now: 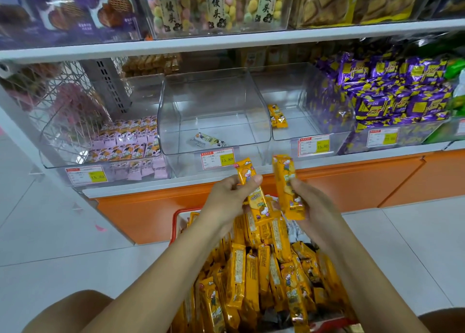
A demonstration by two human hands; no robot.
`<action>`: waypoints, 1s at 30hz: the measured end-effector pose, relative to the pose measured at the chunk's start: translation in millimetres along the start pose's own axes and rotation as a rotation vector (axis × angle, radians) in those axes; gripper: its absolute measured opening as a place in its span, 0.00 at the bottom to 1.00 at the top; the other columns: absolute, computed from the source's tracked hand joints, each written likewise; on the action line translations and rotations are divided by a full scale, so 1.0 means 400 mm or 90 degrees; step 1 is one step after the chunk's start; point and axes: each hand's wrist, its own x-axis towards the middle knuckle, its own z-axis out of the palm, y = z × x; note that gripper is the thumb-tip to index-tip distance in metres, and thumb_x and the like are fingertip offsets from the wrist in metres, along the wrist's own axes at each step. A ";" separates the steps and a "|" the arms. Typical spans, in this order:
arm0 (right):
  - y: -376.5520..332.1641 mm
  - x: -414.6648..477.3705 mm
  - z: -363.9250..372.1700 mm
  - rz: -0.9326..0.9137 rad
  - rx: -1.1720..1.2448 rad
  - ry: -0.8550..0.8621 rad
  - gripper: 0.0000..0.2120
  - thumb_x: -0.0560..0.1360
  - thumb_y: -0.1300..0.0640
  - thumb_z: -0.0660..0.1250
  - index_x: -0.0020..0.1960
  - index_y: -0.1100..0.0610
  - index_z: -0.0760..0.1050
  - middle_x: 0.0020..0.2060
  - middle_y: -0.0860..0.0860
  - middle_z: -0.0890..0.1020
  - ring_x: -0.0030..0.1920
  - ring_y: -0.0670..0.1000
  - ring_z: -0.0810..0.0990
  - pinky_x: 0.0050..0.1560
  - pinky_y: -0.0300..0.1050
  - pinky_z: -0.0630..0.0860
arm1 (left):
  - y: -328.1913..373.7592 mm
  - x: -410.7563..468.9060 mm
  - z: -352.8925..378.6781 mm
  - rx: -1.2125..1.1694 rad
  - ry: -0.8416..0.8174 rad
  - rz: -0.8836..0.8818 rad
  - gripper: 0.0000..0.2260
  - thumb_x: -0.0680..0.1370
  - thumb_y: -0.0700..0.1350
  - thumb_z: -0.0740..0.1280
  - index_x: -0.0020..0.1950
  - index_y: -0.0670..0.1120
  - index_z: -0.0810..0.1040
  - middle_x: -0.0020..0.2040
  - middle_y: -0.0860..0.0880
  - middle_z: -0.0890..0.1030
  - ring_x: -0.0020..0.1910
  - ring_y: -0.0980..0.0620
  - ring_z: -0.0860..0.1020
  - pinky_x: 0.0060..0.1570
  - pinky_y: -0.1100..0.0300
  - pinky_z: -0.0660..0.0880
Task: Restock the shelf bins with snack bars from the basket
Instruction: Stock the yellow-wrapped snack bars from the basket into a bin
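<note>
A red basket (176, 222) on the floor is heaped with several yellow snack bars (264, 277). My left hand (226, 199) grips one yellow bar (247, 174) upright above the basket. Beside it, my right hand (312, 204) grips another yellow bar (285, 179), also upright. Both hands hover just below the shelf's front edge. The clear middle bin (214, 101) holds one pale wrapped bar (208, 140). To its right, a second clear bin (297, 101) has a few yellow bars (276, 116) at its back.
A left bin (100, 141) holds pink and orange packets. A right bin (390, 98) is piled with purple and yellow packets. Price tags (217, 157) hang on the bin fronts. An orange base panel (352, 181) runs under the shelf. My knees show at the bottom corners.
</note>
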 end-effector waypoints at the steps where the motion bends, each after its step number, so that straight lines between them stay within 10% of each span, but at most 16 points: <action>1: -0.001 -0.002 -0.001 -0.020 -0.055 -0.010 0.15 0.75 0.52 0.65 0.59 0.56 0.77 0.48 0.55 0.84 0.48 0.53 0.83 0.48 0.46 0.80 | 0.002 0.004 0.000 -0.029 -0.006 -0.012 0.11 0.75 0.45 0.69 0.54 0.41 0.78 0.49 0.43 0.80 0.44 0.50 0.80 0.48 0.50 0.80; 10: -0.035 0.001 0.023 -0.220 -0.506 0.018 0.17 0.73 0.42 0.62 0.62 0.36 0.70 0.55 0.38 0.73 0.55 0.33 0.72 0.50 0.24 0.68 | 0.041 0.027 0.025 -0.163 -0.117 -0.047 0.11 0.73 0.39 0.67 0.55 0.39 0.79 0.50 0.41 0.84 0.45 0.47 0.83 0.45 0.54 0.82; 13: -0.048 -0.001 0.038 -0.233 -0.648 0.067 0.31 0.66 0.34 0.68 0.67 0.39 0.69 0.52 0.41 0.67 0.54 0.37 0.70 0.50 0.27 0.69 | 0.047 0.037 0.037 -0.162 -0.111 -0.037 0.17 0.69 0.45 0.69 0.56 0.40 0.78 0.52 0.41 0.83 0.51 0.45 0.82 0.50 0.54 0.79; 17: -0.086 0.031 0.048 -0.306 -0.668 0.144 0.28 0.68 0.48 0.74 0.66 0.47 0.72 0.48 0.42 0.68 0.50 0.45 0.73 0.47 0.34 0.70 | 0.095 0.052 0.056 -0.144 -0.113 0.006 0.18 0.72 0.53 0.65 0.55 0.42 0.78 0.52 0.43 0.84 0.53 0.48 0.82 0.55 0.54 0.78; 23: -0.266 0.226 -0.003 -0.268 -0.734 0.307 0.20 0.69 0.51 0.73 0.58 0.56 0.75 0.51 0.54 0.72 0.51 0.54 0.74 0.44 0.43 0.66 | 0.147 0.123 -0.026 0.618 0.166 0.380 0.15 0.78 0.47 0.65 0.65 0.49 0.76 0.61 0.52 0.77 0.63 0.54 0.73 0.57 0.67 0.64; 30: -0.318 0.589 -0.074 -0.010 -0.935 0.314 0.36 0.72 0.40 0.68 0.67 0.67 0.68 0.65 0.64 0.71 0.66 0.63 0.71 0.62 0.53 0.71 | 0.114 0.175 -0.089 0.893 0.111 0.272 0.21 0.80 0.49 0.61 0.73 0.49 0.66 0.65 0.46 0.76 0.65 0.47 0.71 0.70 0.59 0.54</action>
